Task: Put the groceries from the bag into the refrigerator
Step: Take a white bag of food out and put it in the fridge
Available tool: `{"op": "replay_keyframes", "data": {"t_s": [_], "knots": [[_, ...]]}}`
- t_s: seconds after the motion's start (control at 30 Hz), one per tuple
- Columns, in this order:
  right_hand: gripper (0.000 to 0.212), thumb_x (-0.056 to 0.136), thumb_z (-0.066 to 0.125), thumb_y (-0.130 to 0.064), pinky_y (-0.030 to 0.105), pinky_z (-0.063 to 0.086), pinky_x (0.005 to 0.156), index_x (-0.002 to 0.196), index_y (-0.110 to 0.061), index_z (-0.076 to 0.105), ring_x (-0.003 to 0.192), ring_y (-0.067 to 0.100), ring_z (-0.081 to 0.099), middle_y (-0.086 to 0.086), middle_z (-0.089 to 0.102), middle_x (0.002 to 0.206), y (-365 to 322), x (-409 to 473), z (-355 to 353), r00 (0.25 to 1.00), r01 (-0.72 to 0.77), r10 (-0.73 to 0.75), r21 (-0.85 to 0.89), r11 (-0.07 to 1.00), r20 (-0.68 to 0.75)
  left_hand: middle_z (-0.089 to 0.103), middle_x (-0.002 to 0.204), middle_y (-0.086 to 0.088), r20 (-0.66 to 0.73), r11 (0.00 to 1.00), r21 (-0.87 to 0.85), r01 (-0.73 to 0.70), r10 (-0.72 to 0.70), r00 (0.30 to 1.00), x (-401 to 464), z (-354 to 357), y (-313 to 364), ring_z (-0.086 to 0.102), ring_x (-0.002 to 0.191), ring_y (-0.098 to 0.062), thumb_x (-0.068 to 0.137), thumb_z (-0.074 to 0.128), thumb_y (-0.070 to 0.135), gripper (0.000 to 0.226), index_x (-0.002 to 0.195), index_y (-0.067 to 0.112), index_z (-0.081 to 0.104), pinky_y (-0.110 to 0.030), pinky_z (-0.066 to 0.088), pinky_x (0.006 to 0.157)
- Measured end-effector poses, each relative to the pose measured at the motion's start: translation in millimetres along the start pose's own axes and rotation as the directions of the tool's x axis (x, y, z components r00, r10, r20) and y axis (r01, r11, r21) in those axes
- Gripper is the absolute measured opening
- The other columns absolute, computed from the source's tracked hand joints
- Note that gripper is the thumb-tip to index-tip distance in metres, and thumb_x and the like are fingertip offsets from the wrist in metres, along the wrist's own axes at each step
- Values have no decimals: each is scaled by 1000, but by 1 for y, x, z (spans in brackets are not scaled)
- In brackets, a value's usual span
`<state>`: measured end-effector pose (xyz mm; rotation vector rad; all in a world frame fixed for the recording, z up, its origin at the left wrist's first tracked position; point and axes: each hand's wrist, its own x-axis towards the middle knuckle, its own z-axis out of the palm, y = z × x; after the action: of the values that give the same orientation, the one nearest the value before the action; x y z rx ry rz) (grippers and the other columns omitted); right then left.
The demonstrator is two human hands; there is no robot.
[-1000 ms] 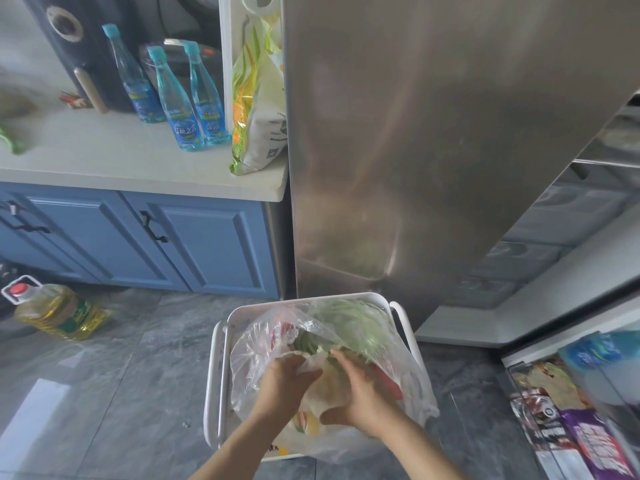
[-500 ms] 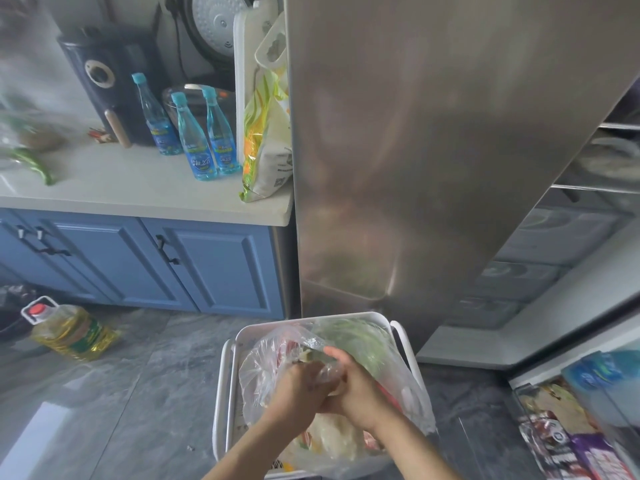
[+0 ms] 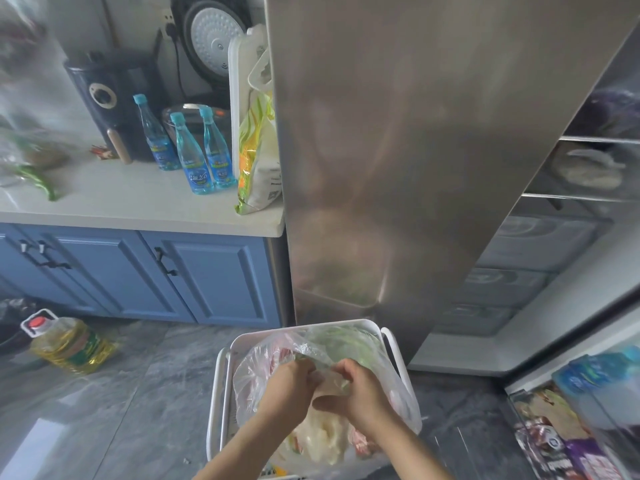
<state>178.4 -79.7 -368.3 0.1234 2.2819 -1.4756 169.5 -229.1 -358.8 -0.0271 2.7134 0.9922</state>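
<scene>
Pinching the gathered top of a clear plastic bag [image 3: 263,379], the left hand [image 3: 289,386] and right hand [image 3: 360,393] are meeting just above its middle, fingers curled and clamped on the film, knuckles nearly touching; the bag is sitting inside a white basket [image 3: 221,410] on the grey tiled floor [image 3: 121,410], just in front of the refrigerator [image 3: 398,150]; leafy greens [image 3: 349,344] are showing through the far side of the bag, pale and reddish items lower down, too blurred to name; the refrigerator's steel door is standing open, shelves [image 3: 585,195] showing at right; packets are sitting in a door bin [image 3: 561,438] at lower right; three blue bottles [image 3: 194,157] and a yellow-green sack [image 3: 258,154] are standing on the counter [image 3: 138,202] left of the refrigerator; a jug of oil [image 3: 69,344] is lying tilted on the floor below the blue cabinets [image 3: 207,275].
</scene>
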Motion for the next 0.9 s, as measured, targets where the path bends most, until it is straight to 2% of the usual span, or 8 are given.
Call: {"op": "replay_keyframes", "data": {"t_s": [0.13,0.27,0.33,0.4,0.53,0.63,0.77,0.9], "knots": [[96,59,89,-35,18,36,97,139,-36,36,125,3,40,-20,41,133,-2,-13,-20,996,-1,5,-49,999,92,39,53,6,-16,978,-181,103,-107,994,-2,-21,32,33,51,-12,95,51,25,42,55,18,40,-29,28,52],[74,64,88,-20,16,48,78,127,-32,50,103,4,60,-18,61,114,-18,-33,-44,993,7,-26,163,987,118,44,55,3,-10,890,-395,228,-252,968,-6,-48,79,38,51,-15,95,49,32,40,58,17,46,-22,33,50],[61,67,87,-21,31,56,73,121,-29,59,97,16,68,-11,71,100,-24,-43,-57,994,-18,-20,342,939,106,57,69,-6,14,823,-497,275,-309,951,-7,-61,100,52,61,-21,94,48,40,40,70,10,58,-24,40,58],[54,67,86,-29,45,58,75,116,-31,62,102,24,67,-5,72,103,-29,-52,-72,991,-36,-34,495,868,130,66,78,-13,56,685,-662,304,-359,932,-12,-69,124,62,69,-26,94,51,43,42,81,6,66,-28,47,61],[67,65,86,-34,46,57,75,125,-16,60,100,31,68,14,69,112,-36,-67,-106,996,-31,-33,689,724,79,69,67,-15,229,361,-859,363,-365,903,-22,-65,173,66,68,-30,92,60,33,34,85,0,67,-37,54,71],[73,60,85,-45,57,51,91,124,-19,61,111,32,63,14,66,120,-43,-83,-138,996,65,-87,722,688,-7,59,57,-11,239,420,-830,367,-326,915,-20,-56,205,59,53,-25,91,63,29,35,69,2,63,-33,51,60],[60,71,79,-43,56,51,92,124,-21,62,109,31,64,13,67,118,-45,-109,-184,992,124,-83,728,674,-93,67,69,-16,113,612,-746,263,-274,955,-16,-37,245,68,67,-32,83,68,36,40,81,-4,66,-45,57,66],[55,72,75,-39,50,55,84,120,-17,64,105,32,67,15,69,114,-44,-134,-227,981,180,-55,763,620,-186,52,50,-7,51,782,-603,155,-156,986,-16,-15,284,52,46,-21,85,66,27,34,63,3,56,-27,41,51]]}}
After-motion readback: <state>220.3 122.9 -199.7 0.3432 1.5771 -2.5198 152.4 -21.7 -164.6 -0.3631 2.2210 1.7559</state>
